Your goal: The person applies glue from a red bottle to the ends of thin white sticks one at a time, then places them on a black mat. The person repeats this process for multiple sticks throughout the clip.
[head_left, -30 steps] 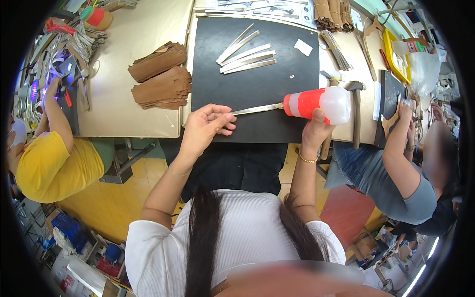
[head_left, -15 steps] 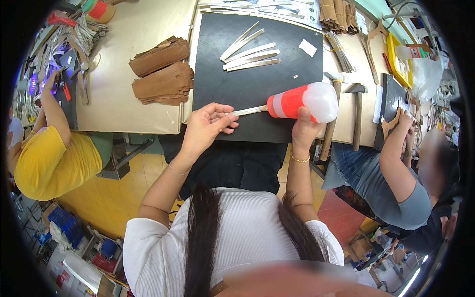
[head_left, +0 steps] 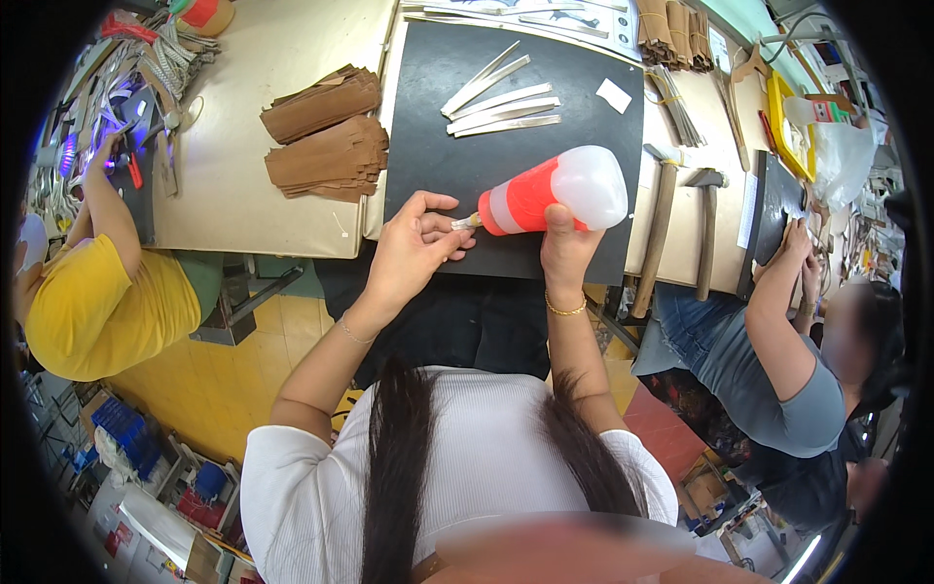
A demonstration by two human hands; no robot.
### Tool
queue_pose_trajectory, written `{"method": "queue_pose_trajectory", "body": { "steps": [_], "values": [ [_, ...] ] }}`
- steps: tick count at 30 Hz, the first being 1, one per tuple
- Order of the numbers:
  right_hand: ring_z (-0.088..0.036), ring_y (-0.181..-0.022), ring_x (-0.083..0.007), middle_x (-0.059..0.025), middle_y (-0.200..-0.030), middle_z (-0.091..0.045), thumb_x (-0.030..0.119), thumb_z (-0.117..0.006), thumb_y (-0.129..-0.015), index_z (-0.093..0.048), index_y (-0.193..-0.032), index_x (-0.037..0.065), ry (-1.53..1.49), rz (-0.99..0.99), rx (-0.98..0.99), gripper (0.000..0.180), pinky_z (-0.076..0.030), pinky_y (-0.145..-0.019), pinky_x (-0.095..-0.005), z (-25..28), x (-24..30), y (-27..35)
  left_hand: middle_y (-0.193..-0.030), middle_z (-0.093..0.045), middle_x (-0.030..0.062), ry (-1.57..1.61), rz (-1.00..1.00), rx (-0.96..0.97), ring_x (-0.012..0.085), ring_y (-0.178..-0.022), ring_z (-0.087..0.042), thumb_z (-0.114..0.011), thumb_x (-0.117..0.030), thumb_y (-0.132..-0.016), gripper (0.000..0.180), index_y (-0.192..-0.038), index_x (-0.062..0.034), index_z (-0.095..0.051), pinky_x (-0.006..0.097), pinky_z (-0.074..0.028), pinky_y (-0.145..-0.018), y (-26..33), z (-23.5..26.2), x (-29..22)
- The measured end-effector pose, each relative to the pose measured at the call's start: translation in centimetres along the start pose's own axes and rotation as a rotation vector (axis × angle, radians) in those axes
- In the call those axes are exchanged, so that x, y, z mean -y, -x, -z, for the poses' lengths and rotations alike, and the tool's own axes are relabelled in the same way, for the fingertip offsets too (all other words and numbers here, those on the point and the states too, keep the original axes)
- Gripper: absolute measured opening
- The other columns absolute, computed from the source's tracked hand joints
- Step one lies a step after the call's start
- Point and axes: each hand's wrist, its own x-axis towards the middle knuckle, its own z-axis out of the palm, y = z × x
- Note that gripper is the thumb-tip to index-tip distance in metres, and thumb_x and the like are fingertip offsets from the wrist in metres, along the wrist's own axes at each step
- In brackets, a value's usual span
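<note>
My right hand [head_left: 568,248] is wrapped round a translucent squeeze bottle [head_left: 530,198] with a red band. The bottle lies tilted, its nozzle pointing left and down. At the nozzle's tip, my left hand [head_left: 411,251] pinches the end of a thin pale strip [head_left: 463,224]. Most of that strip is hidden by the fingers and the nozzle. Both hands are over the near part of a black mat [head_left: 545,88]. Several loose pale strips [head_left: 501,117] lie fanned out on the mat beyond my hands, with a small white paper piece [head_left: 613,95] to their right.
Two stacks of brown strips [head_left: 329,156] lie left of the mat. Two hammers [head_left: 707,234] rest on its right, near a bundle of thin strips [head_left: 678,107] and a yellow tray [head_left: 786,117]. People work at either side: a yellow sleeve [head_left: 117,302] left, a grey sleeve [head_left: 812,409] right.
The bottle has moved left along the strip, bringing its nozzle up to my left fingertips. My left hand keeps its pinch. The whole view has shifted slightly.
</note>
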Motion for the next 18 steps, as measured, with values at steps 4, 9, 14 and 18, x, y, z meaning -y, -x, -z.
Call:
{"method": "queue_pose_trajectory", "body": {
  "steps": [4, 9, 14, 18],
  "values": [
    [-0.056, -0.091, -0.0130, -0.0053, -0.101, -0.059, 0.025, -0.080, -0.072, -0.054, -0.109, -0.001, -0.026, -0.019, 0.043, 0.053, -0.046, -0.081, -0.0275, -0.6, -0.5, 0.5, -0.090, -0.065, 0.0142, -0.036, -0.008, 0.002, 0.0173, -0.083, -0.066, -0.060, 0.000, -0.085, 0.030, -0.111, 0.0043, -0.045, 0.025, -0.054, -0.070, 0.0, 0.0, 0.1],
    [-0.056, -0.100, -0.0177, -0.0086, -0.109, -0.056, 0.046, -0.070, -0.075, -0.046, -0.119, 0.002, -0.103, -0.077, -0.096, 0.067, -0.047, -0.086, -0.0330, -0.6, -0.8, -0.2, -0.091, -0.065, 0.0148, -0.004, 0.003, 0.022, 0.0176, -0.082, -0.066, -0.059, 0.000, -0.085, 0.023, -0.105, 0.0047, -0.049, 0.025, -0.054, -0.071, -0.1, -0.1, -0.1],
    [-0.054, -0.106, -0.0199, -0.0082, -0.115, -0.053, 0.061, -0.057, -0.079, -0.038, -0.127, 0.006, -0.185, -0.060, -0.309, 0.076, -0.047, -0.091, -0.0370, 2.6, 1.6, -2.9, -0.091, -0.065, 0.0155, 0.039, -0.024, 0.081, 0.0175, -0.083, -0.066, -0.059, 0.000, -0.085, 0.017, -0.100, 0.0051, -0.052, 0.024, -0.054, -0.069, -1.5, 0.4, -2.1],
    [-0.055, -0.103, -0.0206, -0.0093, -0.111, -0.053, 0.061, -0.051, -0.083, -0.039, -0.126, 0.006, -0.125, -0.006, -0.466, 0.070, -0.049, -0.089, -0.0368, 5.4, 2.8, -3.7, -0.089, -0.066, 0.0161, 0.053, -0.179, 0.094, 0.0194, -0.081, -0.066, -0.062, -0.004, -0.085, 0.020, -0.100, 0.0040, -0.054, 0.025, -0.055, -0.068, -5.1, 0.8, -5.9]
  ]
}}
